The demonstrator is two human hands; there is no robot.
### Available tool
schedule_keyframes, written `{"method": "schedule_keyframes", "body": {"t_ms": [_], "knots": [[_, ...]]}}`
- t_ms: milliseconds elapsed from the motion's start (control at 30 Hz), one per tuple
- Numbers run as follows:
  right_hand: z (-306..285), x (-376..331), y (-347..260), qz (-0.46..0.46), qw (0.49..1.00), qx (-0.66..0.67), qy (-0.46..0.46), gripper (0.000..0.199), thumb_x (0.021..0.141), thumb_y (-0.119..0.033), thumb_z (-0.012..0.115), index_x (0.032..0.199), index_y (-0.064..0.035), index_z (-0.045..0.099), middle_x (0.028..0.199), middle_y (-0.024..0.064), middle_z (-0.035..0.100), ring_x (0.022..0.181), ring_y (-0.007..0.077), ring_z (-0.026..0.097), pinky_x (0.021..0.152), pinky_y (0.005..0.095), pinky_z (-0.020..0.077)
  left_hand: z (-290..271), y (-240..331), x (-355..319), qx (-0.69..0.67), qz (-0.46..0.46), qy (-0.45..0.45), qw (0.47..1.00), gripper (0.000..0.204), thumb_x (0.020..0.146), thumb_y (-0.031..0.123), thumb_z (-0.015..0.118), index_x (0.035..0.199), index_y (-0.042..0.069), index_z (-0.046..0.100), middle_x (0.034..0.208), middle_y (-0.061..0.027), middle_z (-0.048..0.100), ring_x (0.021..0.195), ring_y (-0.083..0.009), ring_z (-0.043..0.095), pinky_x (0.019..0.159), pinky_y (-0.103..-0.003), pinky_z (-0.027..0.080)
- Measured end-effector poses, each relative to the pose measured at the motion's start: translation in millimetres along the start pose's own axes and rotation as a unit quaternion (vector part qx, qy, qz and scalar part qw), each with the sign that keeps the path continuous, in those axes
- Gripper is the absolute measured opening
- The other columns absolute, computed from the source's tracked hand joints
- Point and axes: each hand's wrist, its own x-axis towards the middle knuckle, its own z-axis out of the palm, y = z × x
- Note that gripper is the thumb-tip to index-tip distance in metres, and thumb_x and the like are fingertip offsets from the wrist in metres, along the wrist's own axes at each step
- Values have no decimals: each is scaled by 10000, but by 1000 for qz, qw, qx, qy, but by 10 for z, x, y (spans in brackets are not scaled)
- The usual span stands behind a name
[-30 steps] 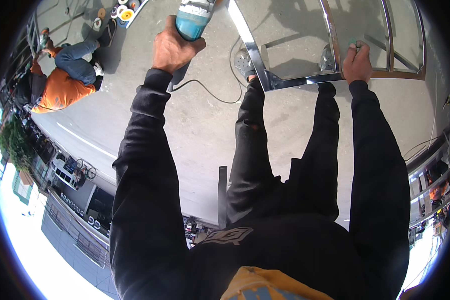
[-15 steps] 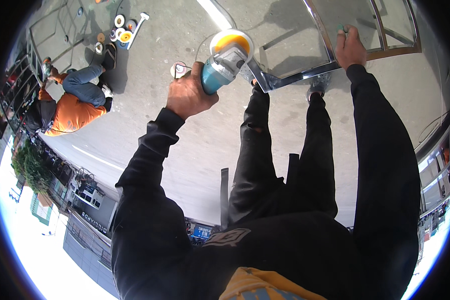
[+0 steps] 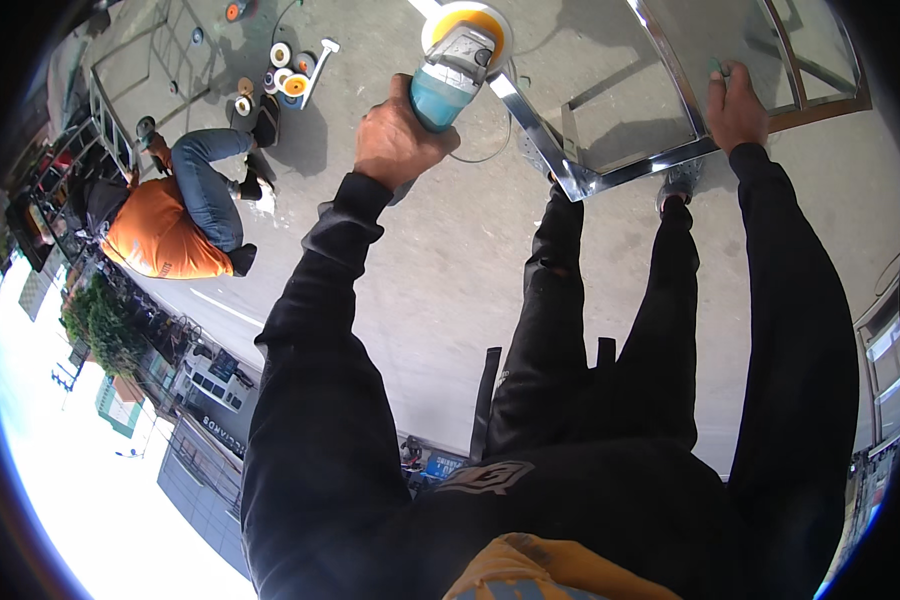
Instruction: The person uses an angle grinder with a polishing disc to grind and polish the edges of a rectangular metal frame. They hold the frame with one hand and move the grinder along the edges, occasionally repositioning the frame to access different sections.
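Observation:
My left hand (image 3: 400,145) is closed around the teal body of an angle grinder (image 3: 444,92). A white-rimmed disc with a yellow middle (image 3: 480,18) is fitted on its head, over or against the left bar of a shiny metal frame (image 3: 638,173); I cannot tell whether they touch. My right hand (image 3: 738,110) is at the frame's right part, thumb and fingers pinching a small green piece (image 3: 717,68). The frame's near corner lies above my feet. Whether the disc is spinning cannot be made out.
On the left a person in an orange shirt (image 3: 165,230) sits on the ground, holding a power tool (image 3: 146,130) by another metal frame (image 3: 110,120). Several round discs (image 3: 282,54) and a white T-shaped piece (image 3: 318,72) lie nearby. A cable (image 3: 508,130) runs behind my grinder.
The grinder in my left hand has moved farther from me, up along the frame's left bar. My right hand keeps its pinch on the green piece. The whole view has shifted slightly.

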Motion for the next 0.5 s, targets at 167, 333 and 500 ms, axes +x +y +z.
{"method": "schedule_keyframes", "body": {"t_ms": [167,333,500], "knots": [[15,-7,35,-10,1000,5,8,323,1020,-351,450,1219,-97,483,1132,179,669,967,416,663,810,513,528,-81,-129,319,-93,-34,61,993,702,657,337,803,1177,-44,524,1004,-244,702,896,-356,714,837,-411,563],[-20,49,-7,-19,1000,-6,1,323,1019,-343,456,1225,-96,480,1134,178,669,971,419,659,810,506,531,-318,-310,632,-221,-69,48,972,634,647,281,842,1117,-58,585,972,-186,706,806,-263,703,747,-360,579],[-86,87,-78,-16,1000,-14,-14,339,1019,-340,457,1240,-84,475,1152,185,660,997,423,653,830,518,526,-415,-324,387,-276,-86,28,957,617,654,246,843,1123,-58,582,945,-168,700,765,-246,688,718,-343,577]]}}
